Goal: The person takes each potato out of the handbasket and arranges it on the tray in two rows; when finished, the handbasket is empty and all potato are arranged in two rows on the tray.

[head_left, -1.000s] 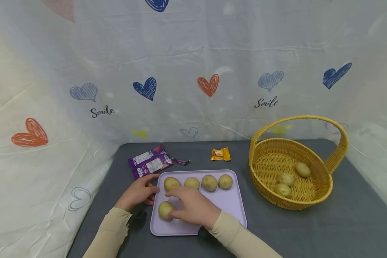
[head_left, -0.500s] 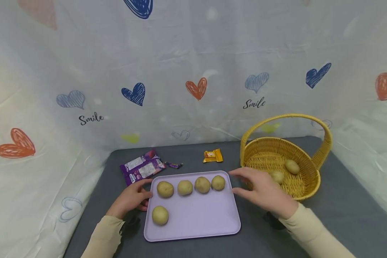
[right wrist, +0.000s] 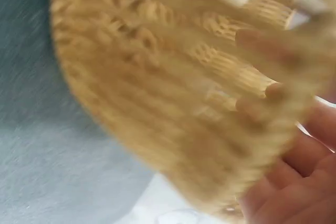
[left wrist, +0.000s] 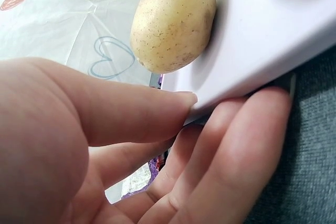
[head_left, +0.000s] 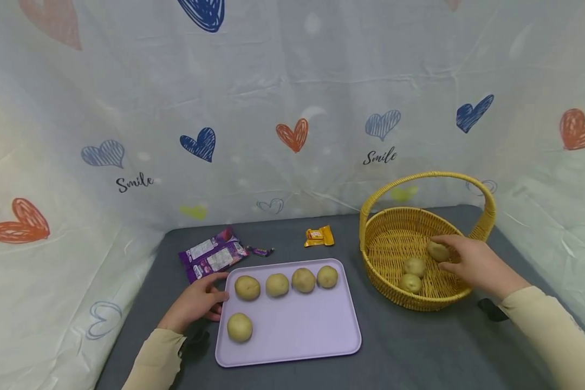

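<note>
My left hand (head_left: 195, 302) holds the left rim of a lilac tray (head_left: 297, 330). In the left wrist view the thumb lies on the rim and the other fingers curl at its underside. Several potatoes lie on the tray: a row along the far side and one potato (head_left: 240, 327) at the near left. My right hand (head_left: 478, 265) reaches over the right side of a yellow wicker basket (head_left: 387, 244), fingers and thumb spread on either side of a potato (head_left: 437, 251). Two more potatoes (head_left: 413, 275) lie on the basket floor. The right wrist view is blurred, the basket wall hiding the fingertips.
Behind the tray lie a purple wrapper bag (head_left: 213, 253), a small purple sweet (head_left: 260, 251) and an orange packet (head_left: 319, 236). The basket's tall handle (head_left: 429, 174) arches over it. A white curtain with printed hearts (head_left: 292, 135) closes off the back of the grey table (head_left: 370, 374).
My right hand has moved from the near-left potato on the tray rightward into the basket. My left hand stays at the tray's left rim. The head view has shifted slightly right.
</note>
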The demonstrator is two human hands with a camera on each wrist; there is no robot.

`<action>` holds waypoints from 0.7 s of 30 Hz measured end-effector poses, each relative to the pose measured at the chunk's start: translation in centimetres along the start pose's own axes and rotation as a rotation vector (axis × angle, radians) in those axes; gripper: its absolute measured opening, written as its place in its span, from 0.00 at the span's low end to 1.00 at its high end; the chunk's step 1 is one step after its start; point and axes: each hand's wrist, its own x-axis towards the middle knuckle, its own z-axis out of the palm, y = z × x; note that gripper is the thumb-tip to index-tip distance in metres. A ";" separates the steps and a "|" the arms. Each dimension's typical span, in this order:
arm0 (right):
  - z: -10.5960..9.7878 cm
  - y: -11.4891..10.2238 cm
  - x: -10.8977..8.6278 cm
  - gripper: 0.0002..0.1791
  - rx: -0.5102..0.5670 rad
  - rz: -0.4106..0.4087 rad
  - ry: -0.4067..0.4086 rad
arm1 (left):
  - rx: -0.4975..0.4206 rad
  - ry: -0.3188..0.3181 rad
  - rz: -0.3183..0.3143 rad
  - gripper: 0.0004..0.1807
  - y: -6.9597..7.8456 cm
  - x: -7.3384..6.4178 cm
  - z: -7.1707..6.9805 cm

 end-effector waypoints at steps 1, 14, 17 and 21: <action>0.1 0.4 0.2 0.35 -0.004 0.005 -0.011 | 0.000 0.000 0.001 0.34 0.0 0.0 0.0; 1.0 1.9 1.5 0.35 -0.047 0.010 -0.043 | -0.005 -0.003 0.002 0.34 0.1 0.0 0.0; 1.3 2.0 1.8 0.34 -0.051 0.017 -0.041 | -0.005 -0.007 0.004 0.34 0.0 0.1 -0.1; 1.8 2.1 2.0 0.31 -0.063 0.013 -0.029 | -0.006 -0.008 -0.001 0.34 0.0 0.1 0.0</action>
